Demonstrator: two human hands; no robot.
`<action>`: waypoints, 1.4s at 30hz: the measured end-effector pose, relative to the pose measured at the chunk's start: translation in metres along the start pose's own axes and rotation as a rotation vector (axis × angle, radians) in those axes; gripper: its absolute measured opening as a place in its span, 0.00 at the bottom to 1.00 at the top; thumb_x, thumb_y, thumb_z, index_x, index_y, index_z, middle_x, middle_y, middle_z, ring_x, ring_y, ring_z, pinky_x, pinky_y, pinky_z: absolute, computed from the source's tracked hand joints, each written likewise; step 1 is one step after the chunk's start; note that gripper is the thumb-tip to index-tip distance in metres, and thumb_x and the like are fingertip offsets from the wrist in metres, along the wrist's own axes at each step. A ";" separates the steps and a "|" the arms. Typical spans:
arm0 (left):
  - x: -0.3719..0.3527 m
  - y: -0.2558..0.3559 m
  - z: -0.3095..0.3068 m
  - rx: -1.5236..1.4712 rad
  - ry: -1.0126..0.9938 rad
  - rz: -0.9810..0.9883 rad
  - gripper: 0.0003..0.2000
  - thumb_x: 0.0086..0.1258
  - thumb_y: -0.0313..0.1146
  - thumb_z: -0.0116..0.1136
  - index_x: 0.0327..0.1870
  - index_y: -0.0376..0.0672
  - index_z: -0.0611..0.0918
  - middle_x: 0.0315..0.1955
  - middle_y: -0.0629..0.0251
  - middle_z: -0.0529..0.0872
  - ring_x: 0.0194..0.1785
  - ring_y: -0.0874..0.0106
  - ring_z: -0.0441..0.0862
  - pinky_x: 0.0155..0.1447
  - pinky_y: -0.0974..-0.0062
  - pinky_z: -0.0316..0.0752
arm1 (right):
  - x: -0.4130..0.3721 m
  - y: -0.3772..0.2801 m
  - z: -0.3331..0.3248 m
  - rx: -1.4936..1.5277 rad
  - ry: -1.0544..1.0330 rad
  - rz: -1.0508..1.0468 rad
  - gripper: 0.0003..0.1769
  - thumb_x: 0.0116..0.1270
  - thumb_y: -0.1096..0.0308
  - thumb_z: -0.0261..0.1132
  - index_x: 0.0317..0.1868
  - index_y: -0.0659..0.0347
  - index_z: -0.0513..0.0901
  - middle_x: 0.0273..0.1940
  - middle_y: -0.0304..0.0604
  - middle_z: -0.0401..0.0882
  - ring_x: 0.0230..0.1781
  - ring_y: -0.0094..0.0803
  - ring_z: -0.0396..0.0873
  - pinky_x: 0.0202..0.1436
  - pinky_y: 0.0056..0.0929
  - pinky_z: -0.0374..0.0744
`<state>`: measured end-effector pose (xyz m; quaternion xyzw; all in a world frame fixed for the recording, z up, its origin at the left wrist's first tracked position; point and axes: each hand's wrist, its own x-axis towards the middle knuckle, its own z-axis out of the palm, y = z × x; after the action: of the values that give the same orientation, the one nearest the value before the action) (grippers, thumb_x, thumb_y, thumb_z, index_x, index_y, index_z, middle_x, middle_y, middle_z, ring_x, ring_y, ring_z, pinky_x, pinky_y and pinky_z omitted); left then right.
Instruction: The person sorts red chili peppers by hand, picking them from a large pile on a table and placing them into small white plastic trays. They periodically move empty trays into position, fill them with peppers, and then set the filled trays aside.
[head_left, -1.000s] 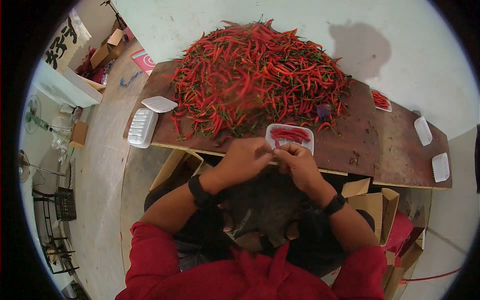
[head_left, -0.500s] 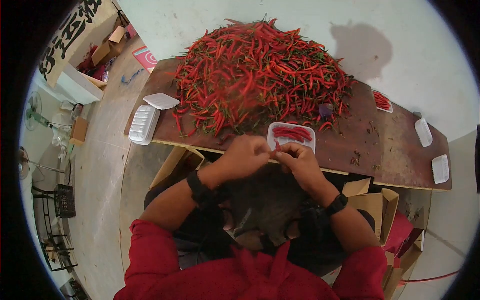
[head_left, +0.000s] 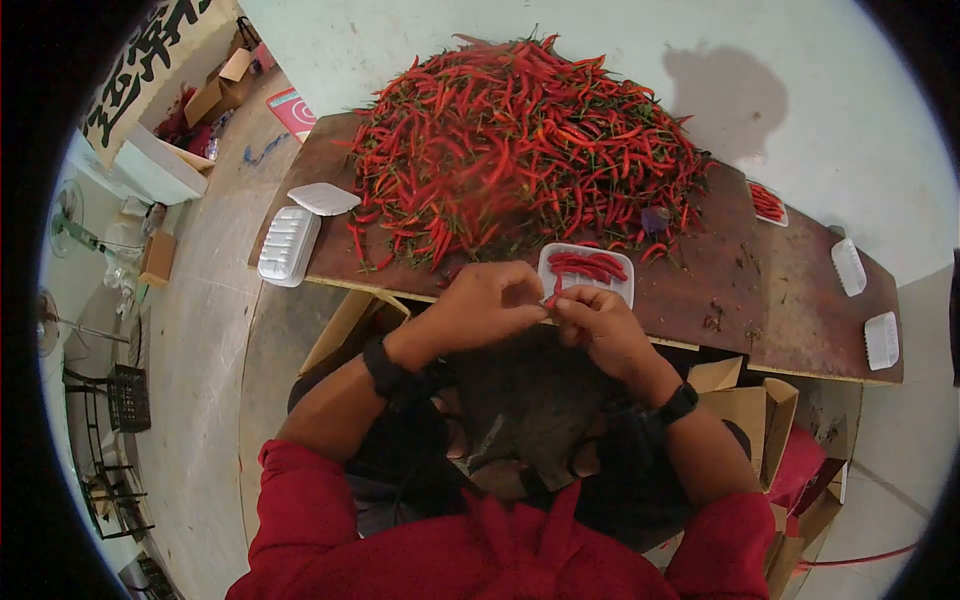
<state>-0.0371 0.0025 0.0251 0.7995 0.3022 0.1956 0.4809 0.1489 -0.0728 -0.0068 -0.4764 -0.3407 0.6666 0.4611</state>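
Observation:
My right hand point(head_left: 604, 328) pinches a red chili pepper point(head_left: 557, 290) between thumb and fingers, above the table's front edge. Close beside it, my left hand point(head_left: 490, 305) is closed in a pinch, its fingertips meeting near the lower end of that pepper. What those left fingertips grip is too small to make out. Just beyond my hands sits a white foam tray point(head_left: 622, 291) with several red chili peppers point(head_left: 590, 264) laid side by side in it. Behind them rises a large heap of red chilies with green stems point(head_left: 530, 140).
On the brown table point(head_left: 690, 295), stacked white trays point(head_left: 288, 247) stand at the left. A filled tray point(head_left: 767, 203) and two other white trays point(head_left: 848, 266) lie at the right. Cardboard boxes point(head_left: 735, 415) are below the table edge. A wall point(head_left: 860, 130) rises behind.
My left hand has shifted slightly up, and its fingers are rounded more openly above the pinch. My right hand still holds the pepper, nearly in the same place.

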 end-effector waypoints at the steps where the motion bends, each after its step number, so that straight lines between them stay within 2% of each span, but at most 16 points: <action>1: 0.000 0.000 0.002 0.018 0.052 0.052 0.06 0.59 0.28 0.63 0.33 0.38 0.80 0.26 0.68 0.82 0.30 0.81 0.77 0.35 0.78 0.72 | 0.001 0.002 0.000 -0.004 -0.007 0.019 0.10 0.67 0.64 0.60 0.39 0.63 0.80 0.25 0.31 0.72 0.24 0.17 0.68 0.28 0.18 0.66; 5: -0.001 -0.006 0.009 0.141 0.052 0.134 0.06 0.60 0.29 0.62 0.33 0.38 0.80 0.25 0.64 0.83 0.29 0.76 0.79 0.35 0.75 0.73 | 0.002 0.009 -0.002 -0.021 -0.012 0.030 0.11 0.67 0.63 0.60 0.39 0.63 0.80 0.25 0.31 0.73 0.24 0.18 0.68 0.29 0.18 0.66; 7: -0.001 -0.005 0.012 0.234 0.068 0.165 0.06 0.60 0.29 0.62 0.32 0.37 0.79 0.25 0.59 0.82 0.28 0.69 0.80 0.34 0.73 0.73 | 0.003 0.010 -0.002 0.010 0.009 0.033 0.07 0.68 0.66 0.61 0.38 0.62 0.78 0.28 0.33 0.74 0.24 0.20 0.69 0.29 0.19 0.68; 11: 0.000 -0.014 0.022 0.230 0.108 0.185 0.06 0.60 0.30 0.61 0.32 0.38 0.79 0.25 0.56 0.81 0.29 0.63 0.80 0.34 0.69 0.73 | -0.001 0.002 0.002 0.036 0.060 0.004 0.08 0.66 0.66 0.62 0.40 0.63 0.78 0.28 0.33 0.75 0.24 0.18 0.69 0.28 0.18 0.68; 13: 0.002 -0.016 0.021 0.296 0.079 0.189 0.07 0.60 0.33 0.61 0.30 0.39 0.79 0.24 0.56 0.81 0.29 0.61 0.81 0.34 0.68 0.73 | 0.000 -0.004 -0.001 -0.210 0.197 -0.054 0.10 0.62 0.67 0.64 0.39 0.65 0.79 0.29 0.35 0.77 0.26 0.19 0.72 0.30 0.19 0.70; 14: 0.004 -0.014 0.020 0.296 0.078 0.190 0.07 0.60 0.33 0.61 0.30 0.39 0.79 0.24 0.56 0.81 0.29 0.61 0.81 0.34 0.68 0.73 | 0.003 -0.005 -0.005 -0.210 0.198 -0.054 0.10 0.62 0.67 0.64 0.39 0.65 0.79 0.29 0.35 0.77 0.26 0.19 0.72 0.30 0.19 0.70; 16: 0.009 -0.010 0.014 0.437 -0.051 -0.028 0.10 0.61 0.37 0.61 0.28 0.40 0.79 0.23 0.56 0.81 0.30 0.59 0.81 0.34 0.66 0.73 | 0.010 -0.005 -0.019 -0.584 0.388 -0.263 0.13 0.57 0.67 0.65 0.39 0.68 0.82 0.32 0.42 0.83 0.30 0.27 0.79 0.33 0.26 0.76; 17: 0.011 -0.012 0.013 0.438 -0.051 -0.028 0.10 0.61 0.37 0.61 0.28 0.40 0.79 0.23 0.56 0.81 0.30 0.59 0.81 0.34 0.66 0.73 | 0.012 -0.005 -0.027 -0.584 0.388 -0.263 0.13 0.57 0.67 0.65 0.39 0.68 0.82 0.32 0.42 0.83 0.30 0.27 0.79 0.33 0.26 0.76; 19: 0.016 -0.017 0.011 0.510 -0.028 -0.030 0.13 0.60 0.43 0.57 0.28 0.41 0.78 0.25 0.55 0.81 0.32 0.54 0.79 0.36 0.56 0.72 | 0.015 -0.007 -0.041 -0.757 0.431 -0.370 0.10 0.56 0.69 0.67 0.34 0.68 0.82 0.31 0.43 0.83 0.31 0.27 0.79 0.37 0.27 0.76; 20: 0.019 -0.019 0.011 0.511 -0.030 -0.030 0.13 0.60 0.43 0.57 0.28 0.41 0.78 0.25 0.55 0.81 0.32 0.54 0.79 0.36 0.56 0.72 | 0.016 -0.009 -0.046 -0.755 0.432 -0.369 0.10 0.56 0.69 0.67 0.34 0.68 0.82 0.31 0.43 0.83 0.31 0.27 0.79 0.37 0.27 0.76; 22: 0.024 -0.024 0.012 0.515 0.105 0.081 0.10 0.59 0.39 0.60 0.29 0.41 0.79 0.23 0.58 0.81 0.30 0.57 0.81 0.34 0.63 0.73 | 0.015 -0.012 -0.052 -1.008 0.482 -0.312 0.11 0.54 0.68 0.68 0.34 0.66 0.82 0.31 0.47 0.83 0.30 0.33 0.81 0.38 0.30 0.77; 23: 0.026 -0.025 0.012 0.515 0.105 0.080 0.10 0.59 0.39 0.60 0.29 0.41 0.79 0.23 0.58 0.81 0.30 0.57 0.81 0.34 0.63 0.73 | 0.016 -0.011 -0.054 -1.007 0.482 -0.311 0.11 0.54 0.68 0.68 0.34 0.66 0.82 0.31 0.47 0.83 0.30 0.33 0.81 0.38 0.30 0.77; 25: 0.031 -0.027 0.015 0.535 0.138 0.116 0.09 0.58 0.37 0.60 0.31 0.42 0.79 0.25 0.58 0.81 0.31 0.58 0.80 0.35 0.62 0.73 | 0.020 -0.006 -0.060 -1.148 0.511 -0.341 0.11 0.51 0.68 0.69 0.35 0.63 0.83 0.33 0.49 0.83 0.32 0.40 0.82 0.40 0.34 0.78; 28: 0.041 -0.034 0.022 0.525 0.123 0.138 0.08 0.59 0.37 0.59 0.32 0.42 0.78 0.26 0.58 0.80 0.33 0.57 0.80 0.37 0.62 0.73 | 0.023 -0.001 -0.068 -1.234 0.485 -0.375 0.10 0.50 0.68 0.68 0.34 0.61 0.84 0.33 0.50 0.83 0.34 0.43 0.81 0.41 0.37 0.78; 42: 0.066 -0.043 0.045 0.610 0.146 0.173 0.06 0.58 0.36 0.59 0.30 0.45 0.78 0.27 0.59 0.81 0.34 0.56 0.80 0.37 0.59 0.73 | 0.025 -0.005 -0.075 -1.231 0.507 -0.328 0.09 0.50 0.68 0.68 0.33 0.62 0.83 0.34 0.49 0.82 0.34 0.44 0.81 0.39 0.37 0.77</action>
<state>0.0258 0.0329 -0.0319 0.9133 0.3115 0.1927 0.1780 0.2183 -0.0461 -0.0337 -0.7351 -0.6070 0.1410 0.2670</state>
